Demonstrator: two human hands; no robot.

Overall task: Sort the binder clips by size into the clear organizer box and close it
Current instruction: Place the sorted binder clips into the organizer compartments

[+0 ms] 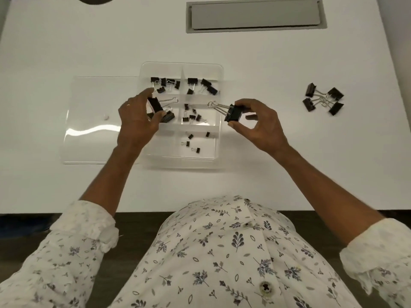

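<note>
Binder clips (191, 81) here are black with silver wire handles and come in several sizes. Four large ones sit in a loose pile (323, 100) on the white table (266, 163), well to the right of the clear organizer box (182, 64), with their handles tangled toward the middle.

The box has six compartments, two columns by three rows.
- **Far left:** about five medium clips.
- **Far right:** four slightly bigger ones.
- **Middle right:** five small clips.
- **Near right:** four of the smallest.
- **Middle left:** at least one stored large clip (169, 117), partly hidden by fingers.
- **Near left:** covered by the forearm, so I cannot tell what is in it.

The clear lid (93, 130) lies open and flat on the table, to the left of the box.

The left hand (138, 116) pinches one large clip (155, 104) between thumb and fingertips above the middle-left compartment, with its handles pointing right. The right hand (260, 123) curls round a second large clip (233, 113), gripping the black body between thumb and forefinger just outside the box's right wall. That clip's wire handles reach left over the wall.
</note>
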